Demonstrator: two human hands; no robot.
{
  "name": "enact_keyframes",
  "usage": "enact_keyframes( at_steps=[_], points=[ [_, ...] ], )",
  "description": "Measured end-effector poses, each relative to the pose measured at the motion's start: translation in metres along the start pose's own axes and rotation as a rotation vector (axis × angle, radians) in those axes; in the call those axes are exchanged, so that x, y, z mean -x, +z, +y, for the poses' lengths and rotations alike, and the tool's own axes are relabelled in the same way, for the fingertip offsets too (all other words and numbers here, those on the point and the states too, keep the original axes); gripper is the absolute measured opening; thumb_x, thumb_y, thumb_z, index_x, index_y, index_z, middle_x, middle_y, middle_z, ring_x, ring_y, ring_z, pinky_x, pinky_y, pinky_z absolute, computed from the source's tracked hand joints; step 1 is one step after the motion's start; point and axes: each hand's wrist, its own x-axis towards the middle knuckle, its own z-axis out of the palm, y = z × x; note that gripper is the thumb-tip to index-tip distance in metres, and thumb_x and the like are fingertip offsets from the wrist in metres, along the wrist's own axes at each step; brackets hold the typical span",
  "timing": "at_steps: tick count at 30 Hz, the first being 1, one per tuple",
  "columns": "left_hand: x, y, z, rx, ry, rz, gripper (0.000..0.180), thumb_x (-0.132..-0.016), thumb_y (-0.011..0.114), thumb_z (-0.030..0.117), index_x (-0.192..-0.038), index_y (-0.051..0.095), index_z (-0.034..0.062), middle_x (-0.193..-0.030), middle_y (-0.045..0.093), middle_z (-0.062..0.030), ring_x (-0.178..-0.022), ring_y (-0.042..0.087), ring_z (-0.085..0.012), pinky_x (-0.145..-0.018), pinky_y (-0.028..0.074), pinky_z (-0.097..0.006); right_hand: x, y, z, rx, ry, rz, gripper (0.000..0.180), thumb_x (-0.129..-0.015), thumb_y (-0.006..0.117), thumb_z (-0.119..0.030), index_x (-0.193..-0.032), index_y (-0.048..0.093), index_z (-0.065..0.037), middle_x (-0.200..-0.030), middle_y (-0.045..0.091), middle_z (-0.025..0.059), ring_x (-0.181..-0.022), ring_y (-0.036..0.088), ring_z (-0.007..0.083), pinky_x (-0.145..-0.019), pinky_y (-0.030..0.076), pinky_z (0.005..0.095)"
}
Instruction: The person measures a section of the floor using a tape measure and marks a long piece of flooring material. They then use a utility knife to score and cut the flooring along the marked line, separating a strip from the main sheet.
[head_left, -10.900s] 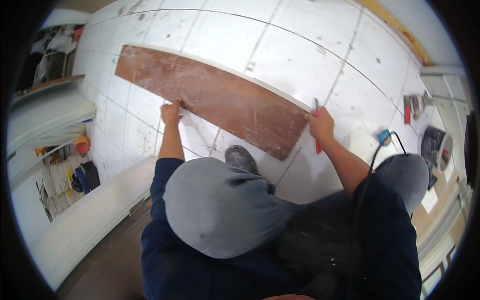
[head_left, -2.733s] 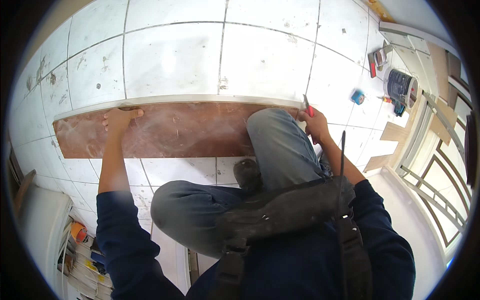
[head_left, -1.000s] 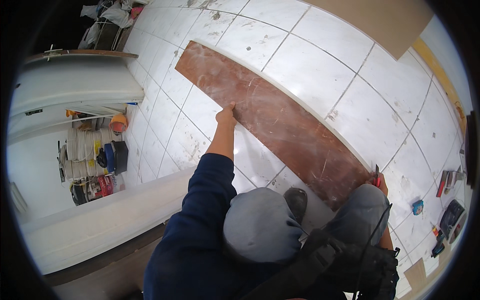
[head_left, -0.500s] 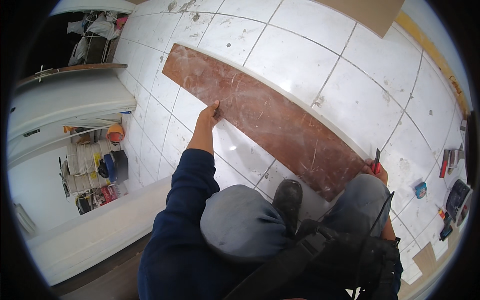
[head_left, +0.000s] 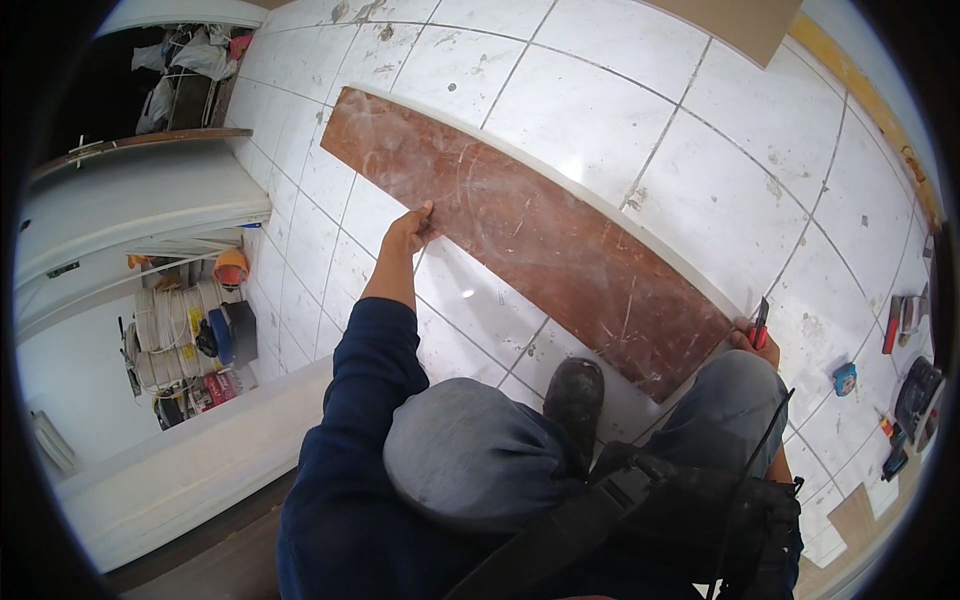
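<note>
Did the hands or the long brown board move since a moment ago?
Hardly. The view shifted a little, so the reddish-brown board sits slightly differently in the picture. The left hand still presses flat on its near edge. The right hand still holds the red-handled tool at the board's right end. Nothing was picked up or let go, and the board still lies on the white tiled floor.

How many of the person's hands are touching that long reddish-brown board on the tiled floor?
2. The left hand presses on the near edge of the long reddish-brown board, about midway along. The right hand is at the board's right end, gripping a small red-handled tool, partly hidden behind the knee.
</note>
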Motion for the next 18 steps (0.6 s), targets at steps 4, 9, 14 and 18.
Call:
enact_keyframes(
  at_steps=[4, 9, 14, 18],
  points=[
    [-0.005, -0.003, -0.003, 0.011, 0.029, -0.012, 0.026, -0.097, 0.071, 0.029, -0.108, 0.066, 0.0063, -0.102, 0.066, -0.0082, -0.094, 0.065, -0.0233, -0.085, 0.060, -0.041, -0.003, -0.002, 0.007, -0.061, -0.009, 0.000, 0.029, -0.092, 0.072, -0.008, -0.119, 0.069, 0.001, -0.091, 0.071, 0.0049, -0.075, 0.065, 0.0109, -0.067, 0.051, 0.0250],
    [-0.010, -0.013, -0.006, 0.035, 0.037, -0.073, 0.032, -0.097, 0.070, 0.030, -0.118, 0.064, 0.0067, -0.115, 0.065, -0.0094, -0.106, 0.064, -0.0247, -0.091, 0.059, -0.041, -0.006, -0.006, 0.016, -0.172, -0.053, -0.070, 0.029, -0.093, 0.072, -0.008, -0.120, 0.067, 0.003, -0.098, 0.071, 0.0072, -0.078, 0.066, 0.0123, -0.069, 0.052, 0.0255],
    [-0.005, -0.003, -0.010, 0.052, 0.053, -0.064, 0.034, -0.097, 0.070, 0.029, -0.118, 0.062, 0.0040, -0.109, 0.067, -0.0099, -0.103, 0.065, -0.0253, -0.089, 0.060, -0.043, -0.003, -0.010, 0.014, -0.224, -0.047, -0.104, 0.029, -0.094, 0.071, -0.008, -0.120, 0.066, 0.003, -0.098, 0.070, 0.0067, -0.078, 0.066, 0.0119, -0.068, 0.052, 0.0252],
    [-0.006, -0.015, -0.009, 0.055, 0.060, -0.130, 0.035, -0.098, 0.069, 0.030, -0.120, 0.062, 0.0041, -0.112, 0.067, -0.0100, -0.107, 0.065, -0.0249, -0.090, 0.059, -0.041, 0.011, 0.002, -0.005, -0.265, -0.034, -0.152, 0.027, -0.094, 0.069, -0.009, -0.117, 0.064, 0.003, -0.089, 0.067, 0.0054, -0.072, 0.065, 0.0125, -0.062, 0.051, 0.0263]
  ],
)
